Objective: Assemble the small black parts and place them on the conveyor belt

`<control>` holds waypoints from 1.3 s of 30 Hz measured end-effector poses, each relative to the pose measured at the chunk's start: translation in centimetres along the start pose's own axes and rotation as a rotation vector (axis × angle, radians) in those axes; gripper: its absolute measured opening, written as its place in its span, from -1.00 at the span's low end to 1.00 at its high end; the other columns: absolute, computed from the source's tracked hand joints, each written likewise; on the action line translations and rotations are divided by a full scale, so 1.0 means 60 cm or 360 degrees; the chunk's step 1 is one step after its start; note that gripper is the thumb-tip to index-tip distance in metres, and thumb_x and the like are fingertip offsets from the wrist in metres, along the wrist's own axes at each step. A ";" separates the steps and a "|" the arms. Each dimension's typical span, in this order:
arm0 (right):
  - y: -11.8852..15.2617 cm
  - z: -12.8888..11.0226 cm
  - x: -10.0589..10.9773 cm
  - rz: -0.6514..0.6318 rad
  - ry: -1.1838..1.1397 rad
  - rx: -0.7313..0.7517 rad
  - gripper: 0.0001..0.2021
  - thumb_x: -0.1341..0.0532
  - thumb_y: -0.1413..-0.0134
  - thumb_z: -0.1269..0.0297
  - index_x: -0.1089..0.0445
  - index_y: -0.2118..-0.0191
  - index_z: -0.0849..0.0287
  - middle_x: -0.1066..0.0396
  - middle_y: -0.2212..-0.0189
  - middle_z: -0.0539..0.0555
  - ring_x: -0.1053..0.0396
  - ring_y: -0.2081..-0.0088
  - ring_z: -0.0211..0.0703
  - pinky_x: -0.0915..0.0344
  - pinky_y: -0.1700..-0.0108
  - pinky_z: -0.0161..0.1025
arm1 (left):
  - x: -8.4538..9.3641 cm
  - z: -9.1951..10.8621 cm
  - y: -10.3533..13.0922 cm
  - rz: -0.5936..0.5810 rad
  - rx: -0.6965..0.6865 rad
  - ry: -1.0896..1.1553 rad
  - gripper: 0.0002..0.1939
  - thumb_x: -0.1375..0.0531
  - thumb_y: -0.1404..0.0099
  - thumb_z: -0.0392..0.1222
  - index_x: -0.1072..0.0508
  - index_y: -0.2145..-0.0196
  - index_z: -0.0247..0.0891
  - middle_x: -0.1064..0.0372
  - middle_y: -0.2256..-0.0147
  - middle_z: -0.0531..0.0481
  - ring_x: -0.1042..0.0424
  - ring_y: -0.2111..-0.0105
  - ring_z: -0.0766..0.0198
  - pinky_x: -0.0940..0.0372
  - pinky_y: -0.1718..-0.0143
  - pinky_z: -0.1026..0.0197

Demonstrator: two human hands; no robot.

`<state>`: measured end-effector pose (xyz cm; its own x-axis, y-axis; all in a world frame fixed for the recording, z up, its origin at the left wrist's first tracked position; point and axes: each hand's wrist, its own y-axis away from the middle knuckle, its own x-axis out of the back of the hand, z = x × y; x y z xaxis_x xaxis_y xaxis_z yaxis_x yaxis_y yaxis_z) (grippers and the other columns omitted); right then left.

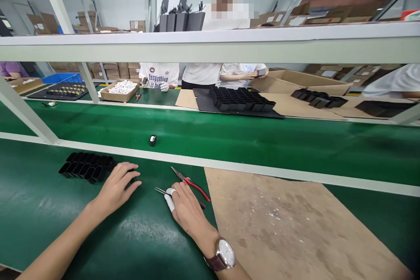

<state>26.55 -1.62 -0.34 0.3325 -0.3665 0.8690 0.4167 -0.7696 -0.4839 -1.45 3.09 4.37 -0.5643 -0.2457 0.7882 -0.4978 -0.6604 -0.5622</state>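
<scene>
My left hand point(117, 187) lies flat on the green mat, fingers spread, its fingertips touching the right end of a black compartment tray point(85, 167). My right hand point(187, 209) rests palm down beside it, with a white cot on one finger and a watch on the wrist. It lies over the handles of red-handled cutters point(192, 183), whose tips point up and left. Thin metal tweezers point(161, 190) stick out to the left from under its fingers. Whether the hand grips either tool I cannot tell.
A brown cardboard sheet point(278, 223) covers the mat at right. A small black part point(152, 140) sits on the green conveyor belt point(229, 135). Across it, people stand by black trays point(243, 99), cardboard boxes and a box of white parts point(120, 89). A white frame rail point(210, 43) crosses overhead.
</scene>
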 end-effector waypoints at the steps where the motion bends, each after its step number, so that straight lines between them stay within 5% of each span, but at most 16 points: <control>1: -0.002 -0.004 0.004 0.0013 -0.0119 0.0013 -0.88 -0.10 -0.43 0.47 -0.37 0.14 0.19 -0.40 0.21 0.12 -0.41 0.19 -0.01 -0.42 0.04 -0.03 | -0.007 0.010 0.002 0.0020 0.0014 0.0113 -0.78 -0.23 -0.51 -0.21 -0.50 -0.08 -0.14 -0.49 -0.07 -0.19 -0.48 -0.11 -0.02 -0.46 -0.12 -0.10; 8: -0.008 -0.029 0.024 0.0051 -0.0639 0.0083 -0.82 0.01 -0.55 0.34 -0.23 -0.12 0.18 -0.44 0.11 0.13 -0.48 0.26 -0.09 -0.41 0.28 -0.17 | -0.048 0.054 0.031 0.0056 0.0326 0.0832 -0.81 -0.26 -0.49 -0.18 -0.54 -0.03 -0.16 -0.52 0.16 -0.09 -0.54 0.33 0.26 -0.53 0.30 0.22; 23: -0.002 -0.034 0.019 0.0020 -0.0607 0.0090 -0.82 0.02 -0.56 0.32 -0.26 -0.09 0.19 -0.45 0.17 0.13 -0.46 0.31 -0.10 -0.39 0.34 -0.16 | -0.034 0.067 0.023 0.0153 0.0119 0.0873 -0.84 -0.29 -0.42 -0.42 -0.57 0.11 -0.22 -0.55 0.23 -0.09 -0.57 0.24 0.21 -0.50 0.21 0.18; 39: -0.005 -0.035 0.029 0.0247 -0.0437 0.0077 -0.84 -0.06 -0.51 0.40 -0.32 -0.07 0.24 -0.44 0.22 0.15 -0.45 0.28 -0.06 -0.41 0.27 -0.14 | -0.033 0.063 0.027 0.0213 0.0315 0.0749 -0.93 -0.32 -0.40 -0.36 -0.51 0.22 -0.24 -0.50 0.30 -0.03 -0.53 0.31 0.26 -0.44 0.30 0.26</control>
<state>25.23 -3.08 1.52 0.6084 -0.3173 0.7274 0.3809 -0.6873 -0.6185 1.36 -0.18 2.83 -0.8717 -0.0218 0.4896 -0.2930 -0.7776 -0.5563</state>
